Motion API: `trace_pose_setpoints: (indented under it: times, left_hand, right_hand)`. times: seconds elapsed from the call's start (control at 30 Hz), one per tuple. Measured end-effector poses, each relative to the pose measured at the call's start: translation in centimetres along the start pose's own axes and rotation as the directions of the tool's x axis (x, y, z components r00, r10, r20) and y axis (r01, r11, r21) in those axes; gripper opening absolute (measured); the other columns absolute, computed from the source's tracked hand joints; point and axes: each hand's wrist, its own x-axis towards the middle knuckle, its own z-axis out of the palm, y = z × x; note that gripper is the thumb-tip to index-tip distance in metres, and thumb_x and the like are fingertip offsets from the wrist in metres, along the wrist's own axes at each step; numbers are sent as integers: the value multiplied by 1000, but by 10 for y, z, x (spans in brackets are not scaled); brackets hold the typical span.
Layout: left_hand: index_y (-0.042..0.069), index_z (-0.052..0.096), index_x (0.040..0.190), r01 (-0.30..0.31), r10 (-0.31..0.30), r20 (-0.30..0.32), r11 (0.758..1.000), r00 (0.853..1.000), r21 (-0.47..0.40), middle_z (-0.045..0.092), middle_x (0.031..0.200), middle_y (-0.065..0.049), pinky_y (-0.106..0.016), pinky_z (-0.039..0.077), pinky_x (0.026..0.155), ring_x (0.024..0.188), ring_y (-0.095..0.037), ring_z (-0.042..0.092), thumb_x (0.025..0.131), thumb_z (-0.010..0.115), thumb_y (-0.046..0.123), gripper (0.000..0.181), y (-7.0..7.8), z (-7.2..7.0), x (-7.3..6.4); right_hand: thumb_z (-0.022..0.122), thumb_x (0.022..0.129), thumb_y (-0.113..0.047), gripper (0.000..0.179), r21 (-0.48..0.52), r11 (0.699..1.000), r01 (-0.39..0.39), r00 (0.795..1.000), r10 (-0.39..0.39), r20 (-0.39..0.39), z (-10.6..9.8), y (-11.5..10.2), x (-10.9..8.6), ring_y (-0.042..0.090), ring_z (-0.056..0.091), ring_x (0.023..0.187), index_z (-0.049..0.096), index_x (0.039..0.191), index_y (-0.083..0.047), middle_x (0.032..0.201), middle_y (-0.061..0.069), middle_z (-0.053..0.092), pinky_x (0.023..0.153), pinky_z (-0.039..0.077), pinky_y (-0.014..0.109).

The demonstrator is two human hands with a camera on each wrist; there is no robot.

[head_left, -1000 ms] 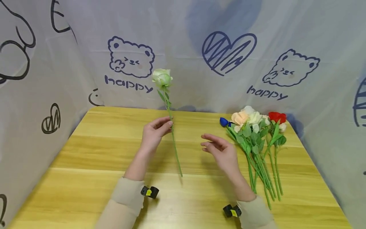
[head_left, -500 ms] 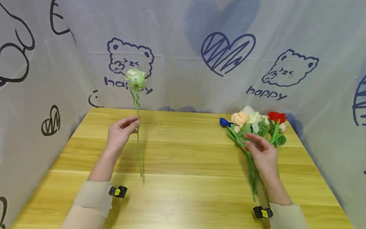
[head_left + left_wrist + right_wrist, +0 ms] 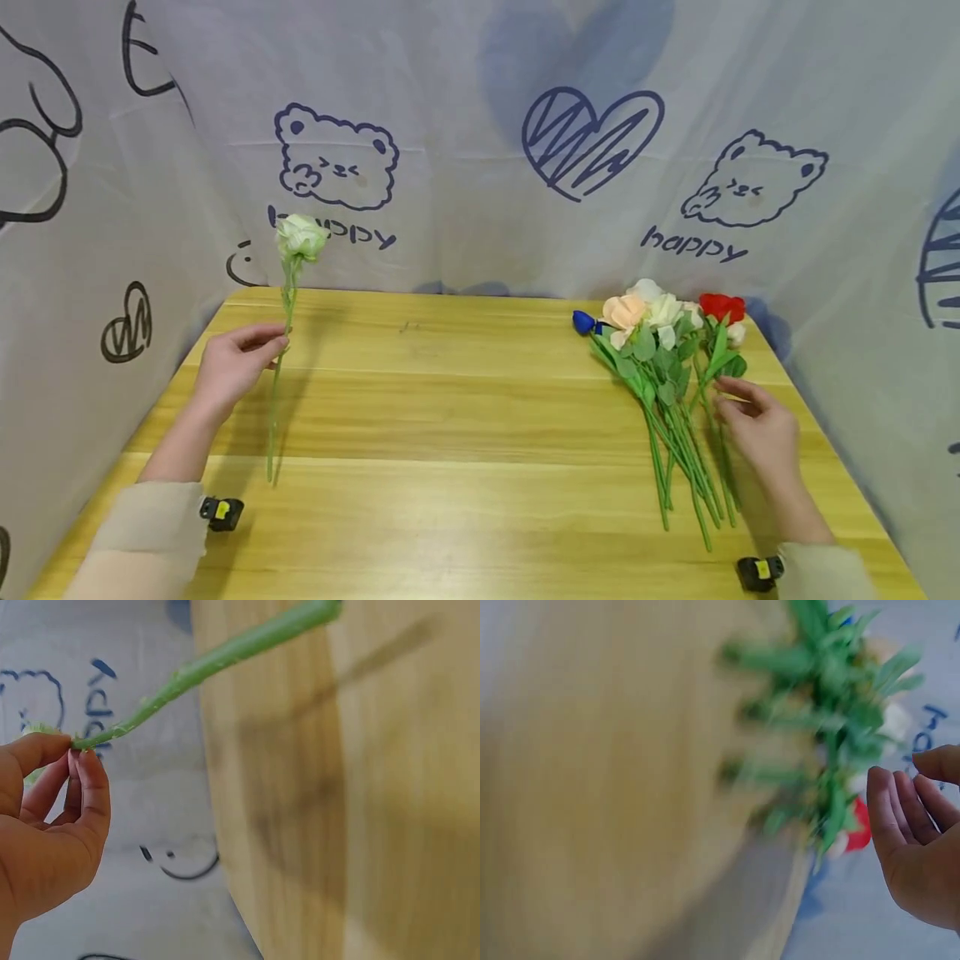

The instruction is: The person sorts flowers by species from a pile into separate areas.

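In the head view my left hand (image 3: 236, 367) pinches the green stem of a white-green rose (image 3: 302, 237) between thumb and fingers, over the table's left side. The bloom points up and the stem's lower end hangs down. The left wrist view shows the same stem (image 3: 225, 656) leaving the fingertips. My right hand (image 3: 765, 429) holds nothing, its fingers loosely bent. It hovers beside the stems of a red rose (image 3: 722, 307); the right wrist view shows thumb and fingers apart. Left of it lies a bunch of cream and peach roses (image 3: 626, 312).
A blue flower bud (image 3: 583, 322) lies at the bunch's left edge. The wooden table (image 3: 450, 417) spans the space between my hands. A white cloth (image 3: 465, 208) with drawn bears and hearts stands behind and at both sides.
My left hand has carried the white-green rose leftward and slightly lower. My right hand has moved right, passing over the bunch to the red rose's side.
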Motion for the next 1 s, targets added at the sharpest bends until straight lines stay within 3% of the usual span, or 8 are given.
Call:
trace_pose_setpoints:
  times: [0.1,0.2,0.33,0.5,0.57,0.67,0.8,1.0]
  left_hand:
    - [-2,60,142,1,-2,18,998,1000,62,68,122,-6,-20,59,74,83,4,64,107,59,34,51,-13,-12,3]
    - [-5,59,142,0,-5,47,995,999,97,66,130,-21,-22,60,75,83,5,63,108,58,31,50,-26,-22,6]
    - [-9,56,143,25,-35,103,995,994,101,66,130,-20,-21,60,77,85,9,60,109,57,27,50,-42,-34,13]
    - [-14,53,143,86,-95,150,994,984,67,70,112,7,-20,59,76,86,6,61,108,60,25,53,-59,-43,21]
    - [-14,53,143,97,-108,160,993,981,72,69,109,11,-21,59,75,84,2,63,107,61,24,53,-64,-44,24]
    - [-14,54,142,94,-110,177,991,978,99,71,118,-6,-22,59,74,83,0,63,107,61,24,52,-68,-46,27]
    - [-14,54,142,85,-108,198,989,974,122,59,138,-31,-22,60,76,85,4,62,108,60,24,51,-73,-45,29]
    - [-14,54,141,122,-145,214,985,966,120,62,133,-30,-23,61,75,83,1,66,107,62,21,50,-84,-46,31]
  right_hand:
    - [66,101,-16,37,-190,981,48,998,-41,40,-10,13,6,-19,57,80,66,134,2,101,-26,68,64,55,10]
    - [64,102,-19,39,-288,955,70,994,-40,106,-18,23,11,-21,54,79,65,136,2,111,-2,76,63,56,14]
    - [63,104,-24,42,-366,924,108,978,-33,206,-26,33,16,-21,51,79,63,136,4,124,24,71,63,54,15]
    - [67,103,-25,43,-418,897,145,963,-31,266,-32,39,20,-16,53,80,65,133,6,123,25,71,67,49,11]
    - [69,102,-27,45,-433,889,147,961,-24,276,-33,40,21,-9,58,83,65,132,6,122,25,71,67,49,12]
    - [72,100,-28,48,-451,880,149,957,-13,290,-33,39,21,7,66,88,64,132,7,123,25,71,68,49,16]
    - [74,99,-28,49,-470,869,152,956,-9,293,-32,37,21,22,69,92,65,132,7,123,25,71,68,49,18]
    - [75,98,-28,50,-478,864,157,954,-7,301,-30,35,22,21,70,91,65,132,7,122,25,71,69,51,22]
